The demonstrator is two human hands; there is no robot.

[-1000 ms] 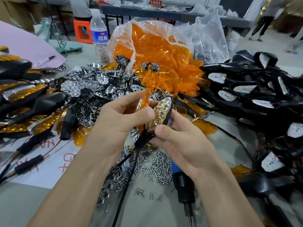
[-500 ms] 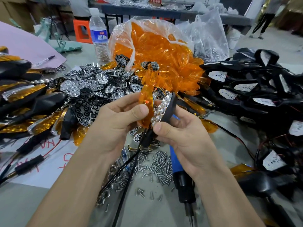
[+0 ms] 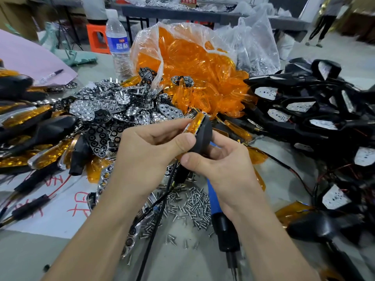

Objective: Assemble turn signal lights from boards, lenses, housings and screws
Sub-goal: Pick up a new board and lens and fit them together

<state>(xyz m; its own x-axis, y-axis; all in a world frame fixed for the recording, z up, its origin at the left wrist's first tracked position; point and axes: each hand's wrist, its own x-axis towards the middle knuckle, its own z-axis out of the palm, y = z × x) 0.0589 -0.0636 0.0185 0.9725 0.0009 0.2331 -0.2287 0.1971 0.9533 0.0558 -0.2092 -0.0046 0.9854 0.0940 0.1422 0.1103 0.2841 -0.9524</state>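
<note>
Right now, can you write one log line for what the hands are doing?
step: lens on housing | left hand: pressing amber lens | right hand: holding black housing | screws: on table, untouched

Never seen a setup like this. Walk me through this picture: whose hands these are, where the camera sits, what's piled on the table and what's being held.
No machine here: a person works bare-handed, and the one camera is worn on their head, looking down at the table.

The left hand and right hand together hold one turn signal: a black housing with an orange lens pressed on its face.

Around them lie the parts: a bag of orange lenses, a heap of chrome reflectors, black housings with white boards at right, finished lights at left, and loose screws beside a blue electric screwdriver. A water bottle stands behind.
</note>
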